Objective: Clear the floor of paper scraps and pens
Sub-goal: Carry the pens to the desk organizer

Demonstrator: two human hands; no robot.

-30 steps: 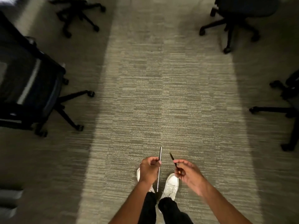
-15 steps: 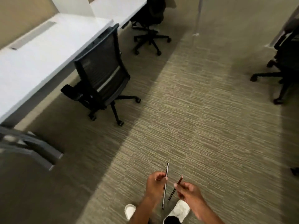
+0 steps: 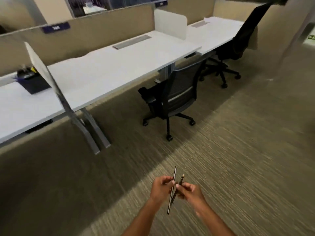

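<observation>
Two bare forearms, no sleeves (nothing at the wrists), bare hands [image 3: 177, 189]

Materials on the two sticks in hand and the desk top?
Long pen, left hand: dark and glossy with a bright glint, plastic or metal. Short pencil, right hand: dark lacquer, pale tip, probably wood. Desk top: flat matte white, likely laminate.

desk [image 3: 119, 65] white | chair [image 3: 177, 97] black | carpet [image 3: 238, 159] beige-striped | pens [image 3: 172, 193] dark
</observation>
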